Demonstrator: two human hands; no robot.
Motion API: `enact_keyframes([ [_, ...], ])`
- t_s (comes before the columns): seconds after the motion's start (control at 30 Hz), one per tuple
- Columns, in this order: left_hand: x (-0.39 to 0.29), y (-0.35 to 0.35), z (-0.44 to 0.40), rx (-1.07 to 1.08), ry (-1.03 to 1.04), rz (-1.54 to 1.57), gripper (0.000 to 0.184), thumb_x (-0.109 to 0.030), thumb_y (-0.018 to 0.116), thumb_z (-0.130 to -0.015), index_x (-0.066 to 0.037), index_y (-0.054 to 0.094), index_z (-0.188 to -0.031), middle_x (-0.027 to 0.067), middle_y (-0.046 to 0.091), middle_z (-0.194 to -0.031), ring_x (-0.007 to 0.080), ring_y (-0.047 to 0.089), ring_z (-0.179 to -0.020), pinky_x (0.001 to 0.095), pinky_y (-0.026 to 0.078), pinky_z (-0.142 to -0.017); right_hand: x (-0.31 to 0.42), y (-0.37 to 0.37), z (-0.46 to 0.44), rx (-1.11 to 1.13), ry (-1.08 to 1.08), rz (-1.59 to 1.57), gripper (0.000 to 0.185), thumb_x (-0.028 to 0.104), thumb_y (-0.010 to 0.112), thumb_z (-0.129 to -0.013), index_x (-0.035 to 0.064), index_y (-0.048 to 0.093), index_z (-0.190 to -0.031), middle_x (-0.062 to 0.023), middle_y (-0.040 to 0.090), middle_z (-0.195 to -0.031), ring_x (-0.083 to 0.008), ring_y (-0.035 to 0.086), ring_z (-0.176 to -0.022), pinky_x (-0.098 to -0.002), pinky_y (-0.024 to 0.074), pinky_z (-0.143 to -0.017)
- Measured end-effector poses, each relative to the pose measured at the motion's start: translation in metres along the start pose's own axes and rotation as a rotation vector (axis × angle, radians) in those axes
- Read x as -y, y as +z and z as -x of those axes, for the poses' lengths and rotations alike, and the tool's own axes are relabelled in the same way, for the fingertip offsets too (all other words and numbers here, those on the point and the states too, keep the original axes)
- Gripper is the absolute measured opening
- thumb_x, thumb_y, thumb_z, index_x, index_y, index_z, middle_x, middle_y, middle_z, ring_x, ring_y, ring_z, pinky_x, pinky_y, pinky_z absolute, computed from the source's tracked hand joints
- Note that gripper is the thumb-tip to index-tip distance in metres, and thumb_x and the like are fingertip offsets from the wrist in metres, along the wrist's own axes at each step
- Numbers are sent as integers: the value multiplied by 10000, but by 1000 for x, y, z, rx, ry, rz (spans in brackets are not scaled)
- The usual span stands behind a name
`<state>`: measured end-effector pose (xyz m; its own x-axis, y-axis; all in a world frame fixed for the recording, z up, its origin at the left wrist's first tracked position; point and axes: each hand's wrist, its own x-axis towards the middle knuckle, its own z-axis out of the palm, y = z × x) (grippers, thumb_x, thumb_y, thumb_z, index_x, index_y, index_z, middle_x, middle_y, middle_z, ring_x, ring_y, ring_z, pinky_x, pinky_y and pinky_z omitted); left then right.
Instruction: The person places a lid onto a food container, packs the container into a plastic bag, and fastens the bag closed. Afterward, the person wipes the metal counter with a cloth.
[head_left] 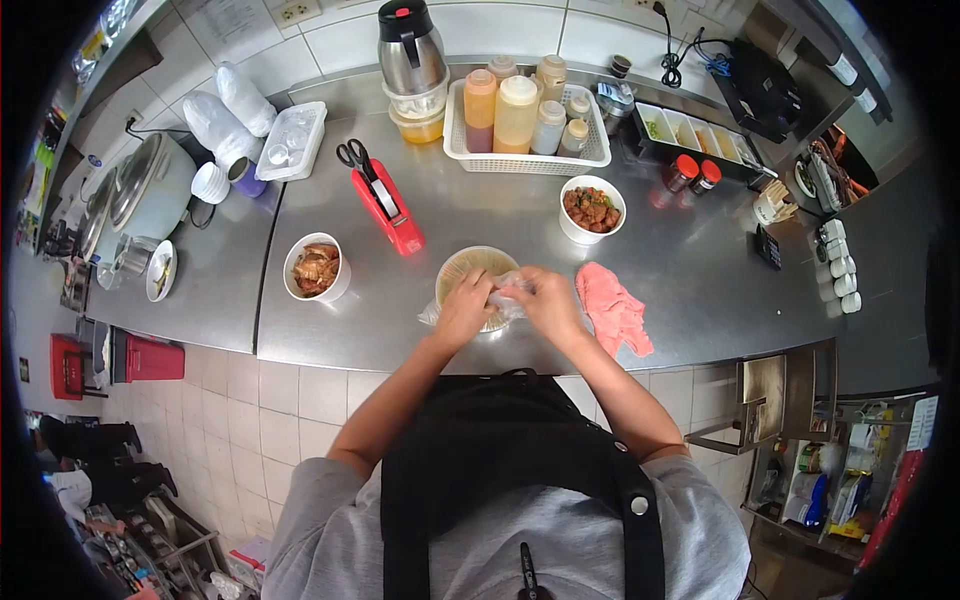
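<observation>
Right in front of me on the steel counter stands a round bowl (470,260) with pale contents, with thin clear plastic (512,303) around and over its near side. My left hand (468,305) lies over the bowl's near rim, its fingers closed on the plastic. Beside it, my right hand (546,300) pinches the same plastic at the bowl's right edge. Whether the plastic is a bag or a loose sheet I cannot tell. A pink cloth (612,308) lies crumpled just right of my right hand.
White bowls of food stand left (317,268) and back right (592,210). A red tape dispenser (398,215) with scissors is behind the left one. Farther back are a basket (530,162) of sauce bottles, a steel flask (412,55) and red-lidded jars (683,172). Two people (95,465) are at lower left.
</observation>
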<state>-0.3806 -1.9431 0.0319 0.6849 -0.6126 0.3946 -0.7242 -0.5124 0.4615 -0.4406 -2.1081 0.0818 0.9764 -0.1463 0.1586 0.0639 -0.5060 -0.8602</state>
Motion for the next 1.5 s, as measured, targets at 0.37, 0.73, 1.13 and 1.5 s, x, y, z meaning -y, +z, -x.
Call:
enact_keyframes([
  [0.37,-12,11,6,-126,-142,411,117,-53,634,-859,-4,674,-958,134,666,-878,273,630,-858,346,489,-759,-52,-20,-22,-297,217,-90,130,99,683,-838,1,711,-919,-116,671,-704,-208,615,-613,-338,478,-596],
  [0.73,-6,14,0,48,-320,529,122,-44,615,-868,12,615,-976,138,654,-917,263,614,-857,356,486,-785,-13,-5,19,31,-388,888,272,228,627,-833,30,626,-1019,-95,640,-974,-245,605,-924,-402,413,-902],
  [1.13,-5,18,16,-60,35,246,181,-94,624,-807,-57,627,-985,99,631,-911,301,595,-893,392,469,-779,-14,-5,6,516,658,-1064,302,333,444,-1004,80,554,-1125,-72,607,-998,-191,579,-914,-312,465,-772],
  [1.5,-15,15,11,-89,37,237,160,-80,580,-803,-79,669,-936,62,653,-892,286,563,-836,392,469,-779,18,-19,7,71,-330,49,388,280,489,-986,110,503,-1333,-149,529,-1335,-234,536,-1192,-373,392,-1043],
])
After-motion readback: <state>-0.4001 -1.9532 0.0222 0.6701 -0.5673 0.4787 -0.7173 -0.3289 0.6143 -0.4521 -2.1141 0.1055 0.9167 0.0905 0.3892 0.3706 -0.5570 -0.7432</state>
